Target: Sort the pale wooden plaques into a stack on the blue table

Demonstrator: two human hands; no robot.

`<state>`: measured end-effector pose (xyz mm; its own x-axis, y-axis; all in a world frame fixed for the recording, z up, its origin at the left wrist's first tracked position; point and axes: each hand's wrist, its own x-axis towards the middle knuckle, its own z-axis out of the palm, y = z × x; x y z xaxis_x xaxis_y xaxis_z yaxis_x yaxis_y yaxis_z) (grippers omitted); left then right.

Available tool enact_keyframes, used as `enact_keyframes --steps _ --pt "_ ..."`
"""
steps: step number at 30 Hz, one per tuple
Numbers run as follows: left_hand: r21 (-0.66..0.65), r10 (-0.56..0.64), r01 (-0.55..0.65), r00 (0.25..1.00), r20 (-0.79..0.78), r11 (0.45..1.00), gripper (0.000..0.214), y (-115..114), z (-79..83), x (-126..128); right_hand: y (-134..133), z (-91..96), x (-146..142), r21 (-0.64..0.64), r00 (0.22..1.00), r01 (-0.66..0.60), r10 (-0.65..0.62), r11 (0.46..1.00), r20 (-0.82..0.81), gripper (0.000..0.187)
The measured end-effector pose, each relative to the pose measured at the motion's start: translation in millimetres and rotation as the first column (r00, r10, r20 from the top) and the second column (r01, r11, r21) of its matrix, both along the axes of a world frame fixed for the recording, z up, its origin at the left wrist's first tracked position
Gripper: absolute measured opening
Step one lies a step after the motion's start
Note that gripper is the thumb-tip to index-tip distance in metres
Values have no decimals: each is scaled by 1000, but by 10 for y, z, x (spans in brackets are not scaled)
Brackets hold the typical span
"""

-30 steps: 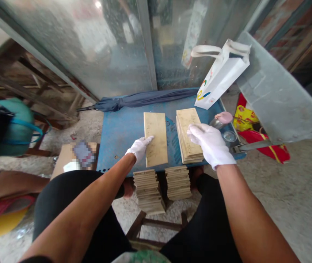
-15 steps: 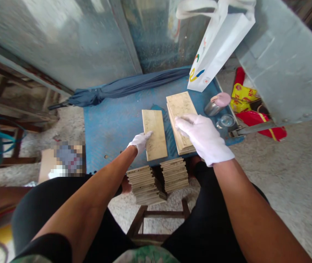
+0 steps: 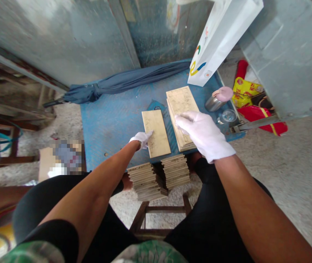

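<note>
Both my hands wear white gloves. My left hand (image 3: pixel 142 139) rests its fingers on the left edge of a single pale wooden tile (image 3: pixel 156 132) lying flat on the blue table (image 3: pixel 112 120). My right hand (image 3: pixel 202 133) lies palm down on a stack of the same tiles (image 3: pixel 180 104) just to the right, fingers spread over its near half. Two more tile stacks (image 3: pixel 160 175) stand below the table's front edge, between my knees.
A folded dark blue umbrella (image 3: pixel 128 81) lies along the table's back. A white paper bag (image 3: pixel 221 36) leans at the back right. A metal cup with a pink lid (image 3: pixel 219 98) and a glass (image 3: pixel 228 116) sit at the right edge. A cardboard box (image 3: pixel 60 159) stands left.
The view has tilted down and closer. My hands stay on the single tile and the stack; the left fingers have slid slightly back toward the tile's near left edge.
</note>
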<state>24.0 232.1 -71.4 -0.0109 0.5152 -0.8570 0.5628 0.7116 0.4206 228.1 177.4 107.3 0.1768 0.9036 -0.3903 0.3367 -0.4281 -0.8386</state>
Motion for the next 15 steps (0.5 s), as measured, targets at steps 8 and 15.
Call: enact_keyframes --steps 8,15 --pt "-56 -189 184 975 -114 981 47 70 29 10 -9 -18 -4 11 1000 -3 4 1000 -12 32" --pt "-45 -296 293 938 -180 955 45 183 34 -34 -7 52 -4 -30 1000 16 -15 999 25 30"
